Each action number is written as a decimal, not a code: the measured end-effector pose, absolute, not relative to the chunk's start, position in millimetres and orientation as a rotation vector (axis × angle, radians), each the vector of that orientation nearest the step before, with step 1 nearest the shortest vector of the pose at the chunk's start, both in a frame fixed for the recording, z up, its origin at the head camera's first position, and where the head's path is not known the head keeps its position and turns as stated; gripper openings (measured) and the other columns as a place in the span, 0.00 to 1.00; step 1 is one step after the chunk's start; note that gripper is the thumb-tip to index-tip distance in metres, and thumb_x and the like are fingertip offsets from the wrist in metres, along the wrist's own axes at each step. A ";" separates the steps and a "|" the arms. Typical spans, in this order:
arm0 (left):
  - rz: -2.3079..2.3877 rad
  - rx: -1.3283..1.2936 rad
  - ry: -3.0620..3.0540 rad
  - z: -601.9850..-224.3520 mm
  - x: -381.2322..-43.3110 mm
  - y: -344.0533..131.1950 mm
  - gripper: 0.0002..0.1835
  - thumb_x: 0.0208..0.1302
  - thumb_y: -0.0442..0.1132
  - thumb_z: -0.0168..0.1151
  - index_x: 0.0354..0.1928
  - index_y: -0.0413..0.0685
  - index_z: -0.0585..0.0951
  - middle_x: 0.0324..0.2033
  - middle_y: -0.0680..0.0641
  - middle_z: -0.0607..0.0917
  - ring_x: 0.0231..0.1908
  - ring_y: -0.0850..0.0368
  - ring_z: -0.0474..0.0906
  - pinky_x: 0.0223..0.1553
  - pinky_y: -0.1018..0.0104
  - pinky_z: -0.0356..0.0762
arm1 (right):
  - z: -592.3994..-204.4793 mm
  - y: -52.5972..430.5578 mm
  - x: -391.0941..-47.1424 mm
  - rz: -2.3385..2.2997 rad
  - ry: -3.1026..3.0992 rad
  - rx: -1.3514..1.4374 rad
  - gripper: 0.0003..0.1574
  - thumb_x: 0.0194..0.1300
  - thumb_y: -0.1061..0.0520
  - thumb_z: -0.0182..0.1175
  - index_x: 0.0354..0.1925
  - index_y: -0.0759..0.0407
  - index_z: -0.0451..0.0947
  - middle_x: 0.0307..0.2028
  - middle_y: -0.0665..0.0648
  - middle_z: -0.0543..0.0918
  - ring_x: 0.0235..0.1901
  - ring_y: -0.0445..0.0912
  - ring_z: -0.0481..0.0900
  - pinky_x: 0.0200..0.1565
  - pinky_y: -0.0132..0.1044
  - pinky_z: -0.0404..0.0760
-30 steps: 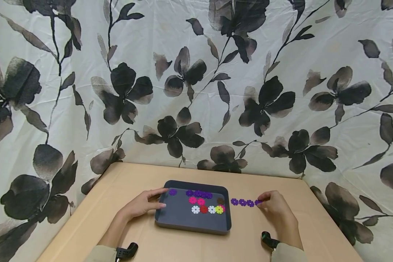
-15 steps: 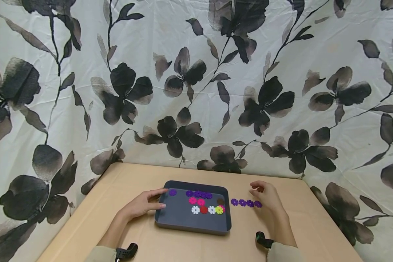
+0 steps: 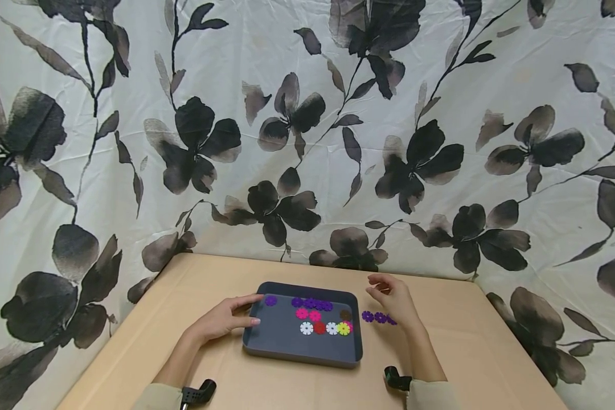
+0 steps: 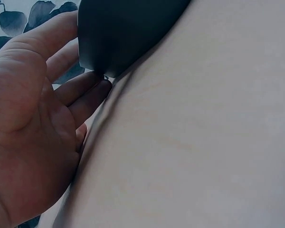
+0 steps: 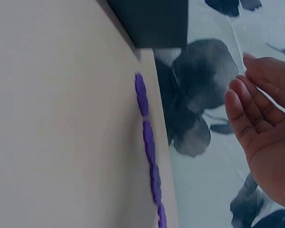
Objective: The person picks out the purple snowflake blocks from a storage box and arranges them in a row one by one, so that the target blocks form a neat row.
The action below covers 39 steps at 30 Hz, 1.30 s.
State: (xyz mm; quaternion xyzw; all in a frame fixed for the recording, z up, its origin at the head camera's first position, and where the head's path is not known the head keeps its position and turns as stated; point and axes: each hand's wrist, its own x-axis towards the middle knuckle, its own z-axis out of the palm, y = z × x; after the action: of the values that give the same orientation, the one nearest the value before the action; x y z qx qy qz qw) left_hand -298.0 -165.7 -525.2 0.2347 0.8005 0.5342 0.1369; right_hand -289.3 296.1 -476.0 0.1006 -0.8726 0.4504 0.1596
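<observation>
My left hand (image 3: 219,318) holds the left edge of a dark grey tray (image 3: 292,348), thumb and index finger over the rim. In the left wrist view, other fingers lie against the tray's wall (image 4: 118,33). My right hand (image 3: 397,300) is raised off the table beyond a row of purple flower-shaped discs (image 3: 380,317) right of the tray. Its fingers are loosely bent with nothing between them, and it hides the row's right end. The right wrist view shows these discs edge-on in a line (image 5: 148,137), apart from the fingers (image 5: 244,111).
Inside the tray lie more flower discs: a purple cluster (image 3: 312,304), a lone purple one (image 3: 270,300), pink (image 3: 302,314), white (image 3: 306,328), red (image 3: 319,328), yellow (image 3: 343,327) and brown (image 3: 345,314). A floral cloth (image 3: 287,171) hangs behind the table (image 3: 200,279).
My right hand has let go of the rightmost purple disc, lifted and moved left across the row towards the tray. My left hand and the tray stay put.
</observation>
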 end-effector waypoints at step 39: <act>1.571 0.694 2.281 -523.2 -297.6 -167.3 0.39 0.67 0.47 0.73 0.76 0.47 0.70 0.78 0.39 0.65 0.80 0.39 0.54 0.80 0.41 0.53 | -491.9 207.0 -303.2 0.960 -2.944 0.676 0.13 0.70 0.65 0.66 0.52 0.65 0.86 0.46 0.60 0.89 0.43 0.48 0.84 0.53 0.51 0.88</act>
State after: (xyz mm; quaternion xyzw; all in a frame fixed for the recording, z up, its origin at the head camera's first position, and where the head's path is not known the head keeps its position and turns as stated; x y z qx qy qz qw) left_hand -297.6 -167.3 -523.2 0.2405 0.7906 0.5447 0.1427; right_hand -303.2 207.0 -491.9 0.2133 -0.9288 0.3028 -0.0138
